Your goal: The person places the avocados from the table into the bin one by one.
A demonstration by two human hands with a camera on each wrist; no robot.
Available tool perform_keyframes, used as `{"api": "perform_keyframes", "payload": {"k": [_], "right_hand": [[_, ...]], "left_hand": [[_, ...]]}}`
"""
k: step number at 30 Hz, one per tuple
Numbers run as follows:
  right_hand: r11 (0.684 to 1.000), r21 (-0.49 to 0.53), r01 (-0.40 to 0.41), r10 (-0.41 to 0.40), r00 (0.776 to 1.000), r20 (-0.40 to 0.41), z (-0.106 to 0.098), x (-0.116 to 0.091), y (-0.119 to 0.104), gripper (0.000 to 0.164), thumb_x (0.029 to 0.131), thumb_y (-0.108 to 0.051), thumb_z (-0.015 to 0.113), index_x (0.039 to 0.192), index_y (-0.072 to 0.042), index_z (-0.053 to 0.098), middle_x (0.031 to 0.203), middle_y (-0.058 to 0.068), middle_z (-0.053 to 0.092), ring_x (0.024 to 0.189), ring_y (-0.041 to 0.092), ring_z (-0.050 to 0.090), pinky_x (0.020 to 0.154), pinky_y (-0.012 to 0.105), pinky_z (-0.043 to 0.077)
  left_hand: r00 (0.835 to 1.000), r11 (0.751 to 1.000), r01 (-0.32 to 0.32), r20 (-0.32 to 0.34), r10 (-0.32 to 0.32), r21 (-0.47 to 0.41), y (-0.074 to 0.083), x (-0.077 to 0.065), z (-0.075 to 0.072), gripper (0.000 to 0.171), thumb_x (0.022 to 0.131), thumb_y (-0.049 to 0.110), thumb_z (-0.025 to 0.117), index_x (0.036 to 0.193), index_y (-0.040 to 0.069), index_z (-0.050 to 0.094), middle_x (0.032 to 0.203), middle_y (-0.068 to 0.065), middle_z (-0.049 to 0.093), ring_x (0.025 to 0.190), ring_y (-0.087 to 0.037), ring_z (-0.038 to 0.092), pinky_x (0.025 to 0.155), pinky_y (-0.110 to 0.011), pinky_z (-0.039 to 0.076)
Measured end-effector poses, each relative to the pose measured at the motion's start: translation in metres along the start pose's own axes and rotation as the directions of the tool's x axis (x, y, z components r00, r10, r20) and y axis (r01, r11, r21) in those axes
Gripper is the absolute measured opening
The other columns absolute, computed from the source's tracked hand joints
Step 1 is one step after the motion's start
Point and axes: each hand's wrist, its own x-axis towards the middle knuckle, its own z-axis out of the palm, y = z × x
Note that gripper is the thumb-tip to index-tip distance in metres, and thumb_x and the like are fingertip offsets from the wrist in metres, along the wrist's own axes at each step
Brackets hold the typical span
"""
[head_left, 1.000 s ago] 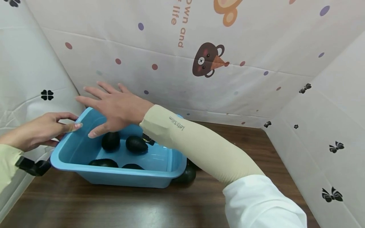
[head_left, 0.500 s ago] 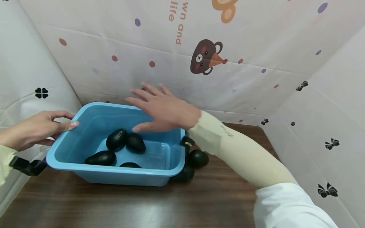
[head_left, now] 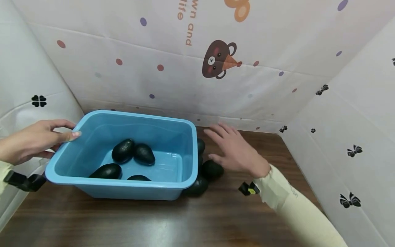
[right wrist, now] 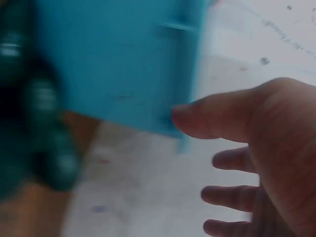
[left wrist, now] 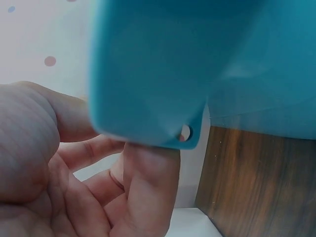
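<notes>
My left hand (head_left: 37,140) grips the left rim of a blue plastic basin (head_left: 123,190), thumb over the edge and fingers beneath. The left wrist view shows the rim's underside with a small hole, the fingers against it. Inside the basin lie several dark green avocados (head_left: 123,151), the front one partly hidden by the near wall. My right hand (head_left: 237,149) is in the air right of the basin, fingers spread and holding nothing. Close to it, more avocados (head_left: 212,170) are clustered against the basin's right outer side, some hidden behind it.
The basin stands on a dark brown wooden table (head_left: 139,223). A white patterned sheet (head_left: 172,85) rises as a wall behind it, with similar white walls at left (head_left: 31,68) and right (head_left: 348,137).
My right hand has swung from over the basin's left part out past its right side, uncovering the basin and the avocados. My left hand keeps its grip on the rim.
</notes>
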Motion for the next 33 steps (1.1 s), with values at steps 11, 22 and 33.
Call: {"api": "perform_keyframes", "payload": {"k": [11,22,33], "right_hand": [[0.999,0.030,0.014,-0.014,1.000,0.007,0.109,-0.031,0.020,0.072,0.091,-0.029,0.082,0.154,-0.016,0.050,0.158,0.013,0.050,0.145,0.035,0.050,0.114,0.057,0.050],[0.990,-0.091,0.106,-0.108,0.994,-0.023,0.141,-0.034,0.032,0.069,0.087,-0.022,0.084,0.149,-0.020,0.055,0.150,0.013,0.057,0.135,0.033,0.059,0.111,0.056,0.051],[0.981,-0.124,0.148,-0.156,0.986,-0.056,0.127,-0.040,0.032,0.067,0.082,-0.024,0.089,0.143,-0.020,0.061,0.144,0.012,0.062,0.128,0.034,0.062,0.111,0.057,0.050]], "left_hand": [[1.000,1.000,0.009,0.005,-0.009,-0.021,-0.010,0.004,0.000,0.087,0.108,0.054,0.043,0.156,-0.013,0.016,0.139,-0.051,0.042,0.083,-0.027,0.074,0.073,-0.056,0.066],[1.000,1.000,-0.010,-0.009,0.010,-0.002,-0.002,-0.001,0.002,0.081,0.110,0.048,0.043,0.156,-0.014,0.018,0.136,-0.052,0.043,0.083,-0.028,0.074,0.073,-0.057,0.065],[1.000,1.000,-0.005,-0.010,0.005,-0.005,-0.005,0.002,0.002,0.084,0.109,0.052,0.043,0.156,-0.014,0.018,0.137,-0.052,0.043,0.083,-0.028,0.074,0.072,-0.057,0.066]]}}
